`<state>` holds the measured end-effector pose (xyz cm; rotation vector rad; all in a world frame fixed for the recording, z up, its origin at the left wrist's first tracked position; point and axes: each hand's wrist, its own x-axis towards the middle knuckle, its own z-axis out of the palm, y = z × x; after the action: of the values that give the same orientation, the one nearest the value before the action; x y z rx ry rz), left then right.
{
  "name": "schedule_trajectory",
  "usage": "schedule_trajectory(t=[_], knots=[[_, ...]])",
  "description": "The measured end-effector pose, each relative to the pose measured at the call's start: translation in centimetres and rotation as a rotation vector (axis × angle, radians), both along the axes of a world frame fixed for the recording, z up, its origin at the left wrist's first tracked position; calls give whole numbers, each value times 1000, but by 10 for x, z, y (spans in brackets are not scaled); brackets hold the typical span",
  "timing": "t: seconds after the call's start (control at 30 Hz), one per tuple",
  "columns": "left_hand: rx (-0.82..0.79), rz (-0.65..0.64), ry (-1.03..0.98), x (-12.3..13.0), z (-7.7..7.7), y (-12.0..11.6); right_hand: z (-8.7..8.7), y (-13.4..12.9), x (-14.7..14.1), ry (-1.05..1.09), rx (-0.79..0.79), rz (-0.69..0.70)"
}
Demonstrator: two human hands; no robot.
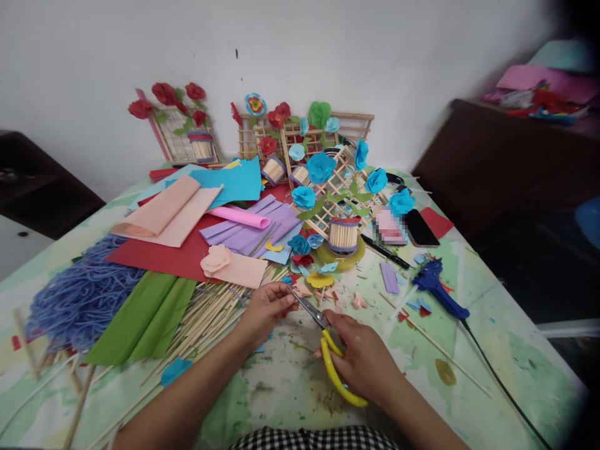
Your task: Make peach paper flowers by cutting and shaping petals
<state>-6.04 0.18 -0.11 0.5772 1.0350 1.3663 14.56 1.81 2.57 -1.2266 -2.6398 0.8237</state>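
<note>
My right hand (359, 350) grips a pair of scissors (328, 337) by its yellow handles, the metal blades pointing up and left. The fingertips of my left hand (272, 306) are pinched together right at the blade tips. What they hold is too small to make out; a bit of blue shows beside them. Just beyond the hands lie a yellow paper flower shape (320, 279) and small peach paper scraps (360, 301). A peach paper sheet (244, 269) with cut petal shapes (216, 260) on it lies beyond my left hand.
Blue paper flowers (321, 167) and a stick basket (344, 235) decorate a tilted lattice. A blue glue gun (440, 290), its cord trailing, and a phone (420, 227) lie at right. Left are blue yarn (87, 294), green crepe paper (140, 319) and thin sticks (206, 319).
</note>
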Motion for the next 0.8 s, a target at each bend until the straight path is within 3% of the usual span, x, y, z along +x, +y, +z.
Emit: schedule_trajectory(t=[0.2, 0.43, 0.8], knots=[[-54, -103, 139, -10, 6, 4, -6, 2, 4, 12, 6, 10], [-30, -80, 145, -8, 6, 4, -13, 4, 5, -19, 126, -54], [-54, -63, 158, -9, -1, 4, -13, 4, 4, -75, 185, -28]])
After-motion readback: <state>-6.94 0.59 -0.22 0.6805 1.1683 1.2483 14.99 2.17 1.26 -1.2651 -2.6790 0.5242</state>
